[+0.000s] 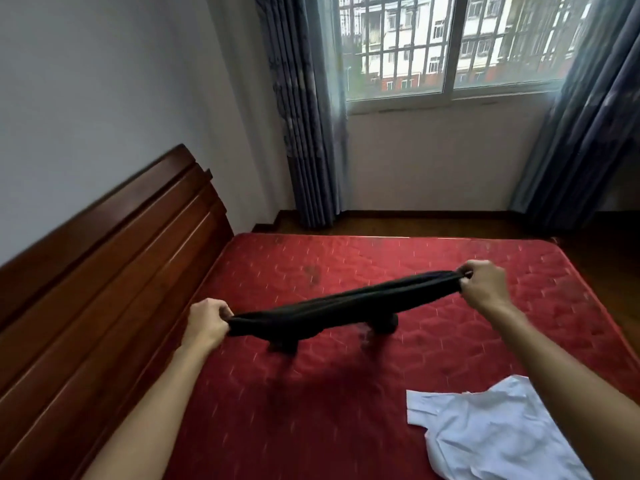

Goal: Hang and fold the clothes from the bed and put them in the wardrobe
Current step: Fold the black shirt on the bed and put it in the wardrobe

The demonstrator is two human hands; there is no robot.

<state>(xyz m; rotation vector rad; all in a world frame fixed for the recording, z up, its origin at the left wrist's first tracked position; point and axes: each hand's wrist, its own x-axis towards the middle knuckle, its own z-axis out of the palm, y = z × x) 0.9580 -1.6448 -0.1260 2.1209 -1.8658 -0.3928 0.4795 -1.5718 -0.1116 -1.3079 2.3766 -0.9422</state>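
Observation:
A black garment (332,308) is stretched in the air above the red quilted mattress (433,341), bunched into a long band that slopes up to the right. My left hand (207,323) grips its lower left end. My right hand (485,284) pinches its upper right end. Two short dark parts of the garment hang down below the band, blurred. A white shirt (491,434) lies crumpled on the mattress at the lower right, partly hidden by my right forearm.
A dark wooden headboard (104,271) runs along the left side of the bed against a white wall. Beyond the bed lie dark wooden floor (415,223), blue-grey curtains (308,133) and a barred window (450,46). The wardrobe is out of view.

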